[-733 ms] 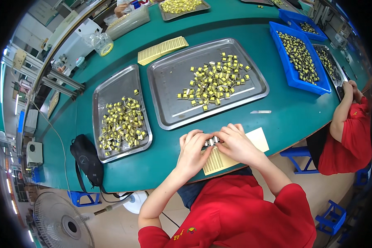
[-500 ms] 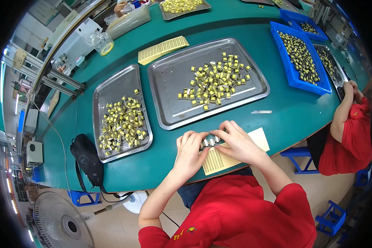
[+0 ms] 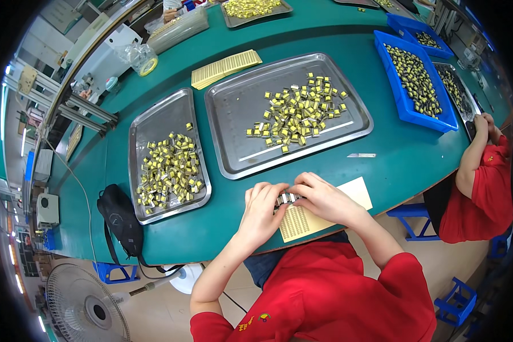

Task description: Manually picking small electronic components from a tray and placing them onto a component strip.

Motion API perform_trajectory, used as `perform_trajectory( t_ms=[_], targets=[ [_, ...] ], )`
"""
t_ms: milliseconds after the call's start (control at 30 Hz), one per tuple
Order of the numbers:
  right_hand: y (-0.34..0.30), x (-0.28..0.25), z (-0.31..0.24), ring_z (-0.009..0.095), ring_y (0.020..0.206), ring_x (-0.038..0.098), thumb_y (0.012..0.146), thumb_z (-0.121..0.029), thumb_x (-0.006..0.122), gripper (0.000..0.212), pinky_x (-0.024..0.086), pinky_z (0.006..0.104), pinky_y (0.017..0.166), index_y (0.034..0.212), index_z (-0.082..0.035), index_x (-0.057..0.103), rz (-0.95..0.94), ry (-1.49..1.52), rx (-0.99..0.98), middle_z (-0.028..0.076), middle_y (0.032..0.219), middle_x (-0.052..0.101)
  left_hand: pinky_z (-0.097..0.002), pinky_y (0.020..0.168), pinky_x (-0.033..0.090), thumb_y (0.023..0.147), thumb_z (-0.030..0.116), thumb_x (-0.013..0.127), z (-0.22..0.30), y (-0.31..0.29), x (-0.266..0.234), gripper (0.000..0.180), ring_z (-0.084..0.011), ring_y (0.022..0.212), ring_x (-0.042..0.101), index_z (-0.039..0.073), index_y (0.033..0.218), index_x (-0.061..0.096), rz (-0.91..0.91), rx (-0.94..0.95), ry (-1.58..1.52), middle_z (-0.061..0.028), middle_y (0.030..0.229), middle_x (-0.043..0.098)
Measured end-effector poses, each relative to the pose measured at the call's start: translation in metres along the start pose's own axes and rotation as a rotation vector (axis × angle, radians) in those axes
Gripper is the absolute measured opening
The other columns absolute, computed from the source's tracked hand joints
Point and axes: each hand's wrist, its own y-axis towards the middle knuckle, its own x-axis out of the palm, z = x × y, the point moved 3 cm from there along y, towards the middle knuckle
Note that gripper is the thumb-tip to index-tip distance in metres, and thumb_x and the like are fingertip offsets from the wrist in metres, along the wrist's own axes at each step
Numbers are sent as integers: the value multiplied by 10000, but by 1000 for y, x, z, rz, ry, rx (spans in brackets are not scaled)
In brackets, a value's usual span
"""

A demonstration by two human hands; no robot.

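A short row of small block-shaped electronic components (image 3: 288,198), with silvery and dark sides, is held between my two hands at the table's front edge. My left hand (image 3: 261,206) has its fingers curled and closed on the row's left end. From the other side, my right hand (image 3: 324,199) presses its fingers and thumb on the right end. Under the hands lies a pale yellow label sheet (image 3: 302,226) with printed rows; its right part shows from behind my right hand. The fingers partly hide the components.
Two metal trays (image 3: 228,157) (image 3: 134,165) hold loose yellow-topped components. A knife blade (image 3: 362,155) lies to the right. Yellow sheets (image 3: 224,69) are behind, a black pouch (image 3: 119,219) at left. Blue bins (image 3: 449,119) stand right, near a person (image 3: 484,194) in red.
My right hand has shifted a little left and downward, closing in on the row. The gap between my hands is smaller and the components are pressed together. The trays stay put.
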Motion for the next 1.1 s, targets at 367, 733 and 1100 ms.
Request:
perform_trajectory(
  t_ms=[367,733,1100],
  targets=[
    [-1,0,-1,297,1057,562,861,-93,664,234,501,396,882,1076,-23,605,23,-26,-20,112,1053,536,-394,927,380,771,68,736,0,1,0,429,-252,1048,554,74,1172,584,-18,5,8,-51,1032,624],
    [-1,-1,0,298,1053,564,866,-99,665,252,502,390,883,1095,-11,607,30,-40,-35,120,1064,539,-391,926,381,779,66,725,0,1,1,417,-258,1054,548,71,1171,582,-21,1,2,-57,1042,617],
    [-3,-1,-3,296,1075,560,852,-99,673,289,500,394,895,1118,-16,593,37,-31,3,116,1075,540,-390,936,382,785,70,724,1,0,0,434,-260,1066,545,64,1193,575,-34,-12,-1,-60,1042,619]
  ],
)
